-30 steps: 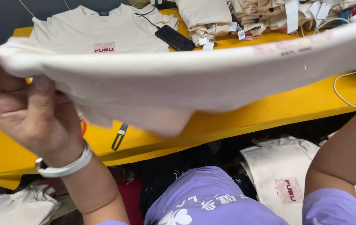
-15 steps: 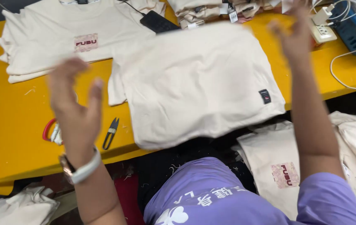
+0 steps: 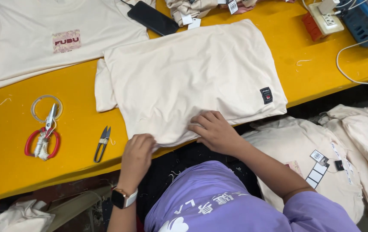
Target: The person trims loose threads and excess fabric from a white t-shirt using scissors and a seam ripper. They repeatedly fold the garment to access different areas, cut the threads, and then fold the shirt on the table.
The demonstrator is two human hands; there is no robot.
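Red scissors [image 3: 42, 139], thread snips [image 3: 102, 144], black phone [image 3: 152, 18]

Two scissors [image 3: 43, 134], one phone [image 3: 152, 18]

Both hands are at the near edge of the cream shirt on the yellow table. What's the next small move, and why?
Probably slide both palms outward along the hem. The cream shirt lies flat on the yellow table, but its near edge looks bunched where the left hand and right hand press it, so smoothing there seems the likeliest need.
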